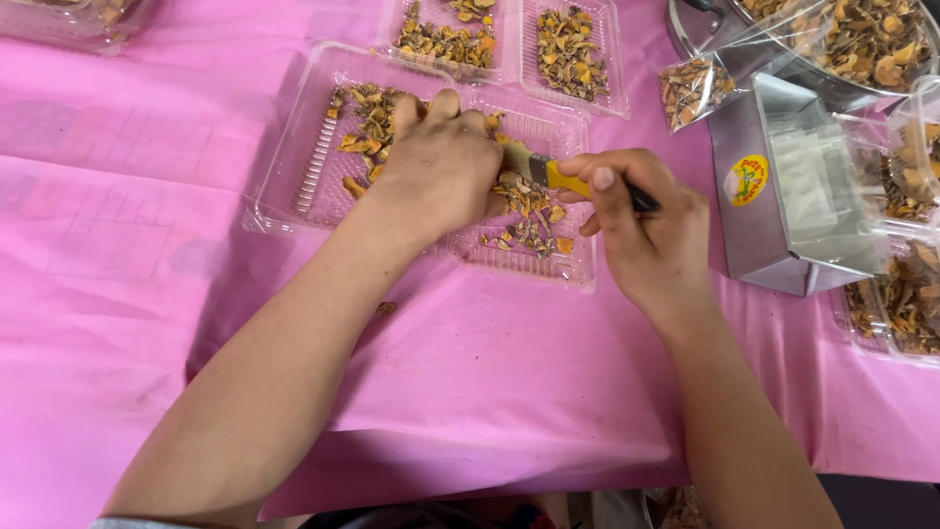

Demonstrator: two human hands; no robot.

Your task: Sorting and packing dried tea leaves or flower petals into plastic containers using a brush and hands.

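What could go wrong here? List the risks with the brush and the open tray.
1. The left hand covers the dried pieces in the clear hinged tray while the right hand works a yellow-handled brush close to it; bristles may flick pieces over the shallow rim. One piece already lies on the pink cloth.
2. The light tray may slide under the pressing hand.
3. The right forearm is near the metal box and could bump it.

The left hand is covering the middle of the open clear tray, hiding the dried pieces beneath it. The right hand is wrapping around the brush, concealing most of its handle. The metal bowl at far right is running past the edge.
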